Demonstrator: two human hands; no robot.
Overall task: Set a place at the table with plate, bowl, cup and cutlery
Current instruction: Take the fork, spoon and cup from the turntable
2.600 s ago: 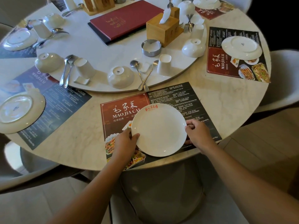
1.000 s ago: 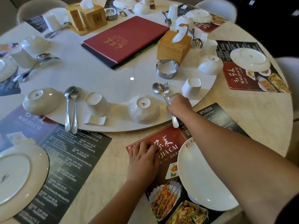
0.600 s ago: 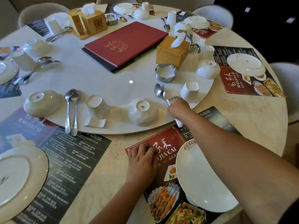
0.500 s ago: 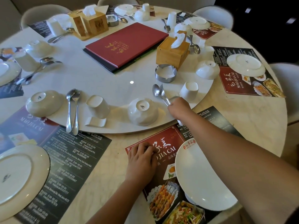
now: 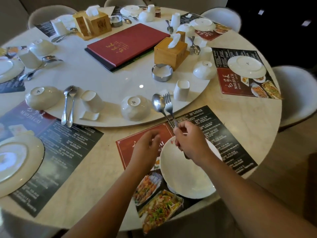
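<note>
A white plate lies on the paper placemat at the table's near edge. My right hand grips the handles of a spoon and a fork together, lifted above the plate's far rim with their heads pointing away from me. My left hand hovers just left of it over the placemat's red part, fingers loosely curled and holding nothing. An upturned white bowl and an upturned white cup stand on the turntable's near rim.
The white turntable carries a red menu, wooden tissue boxes, a metal ashtray and other upturned bowls, cups and cutlery. Neighbouring placemats with plates lie left and right. White chairs ring the table.
My right hand has picked the spoon and fork up off the turntable and drawn them back over the plate. My left hand has lifted off the placemat.
</note>
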